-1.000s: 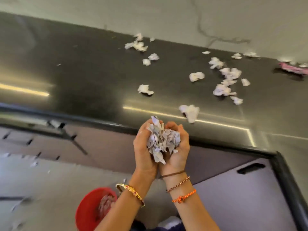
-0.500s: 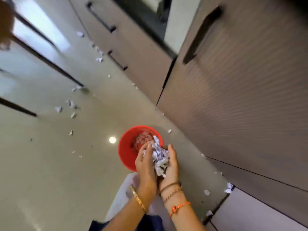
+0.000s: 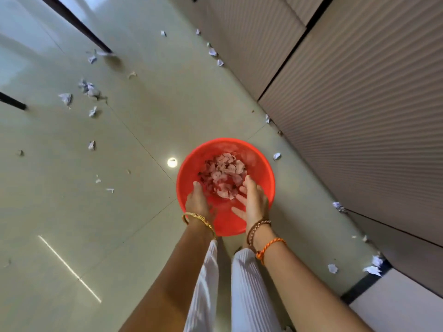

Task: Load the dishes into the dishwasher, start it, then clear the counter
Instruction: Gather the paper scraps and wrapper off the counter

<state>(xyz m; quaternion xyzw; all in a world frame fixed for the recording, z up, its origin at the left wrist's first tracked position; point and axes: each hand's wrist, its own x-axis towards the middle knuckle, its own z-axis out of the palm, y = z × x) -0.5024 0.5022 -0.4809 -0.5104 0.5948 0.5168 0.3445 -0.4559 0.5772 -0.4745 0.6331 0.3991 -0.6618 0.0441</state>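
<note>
A: While both hands hung over the red tub [image 3: 261, 168], how did the fingers lie?
B: The left hand [image 3: 198, 200] and right hand [image 3: 253, 201] had fingers apart and loose, gripping nothing.
A: And the paper scraps [image 3: 224, 174]?
B: Heaped inside the tub on the floor [image 3: 72, 212]. More torn bits [image 3: 90, 88] lay at ten o'clock, others at four, beside the cabinets [image 3: 359, 104].

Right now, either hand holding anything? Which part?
Nothing held. Left hand and right hand are open over the red tub, paper scraps lying inside.
</note>
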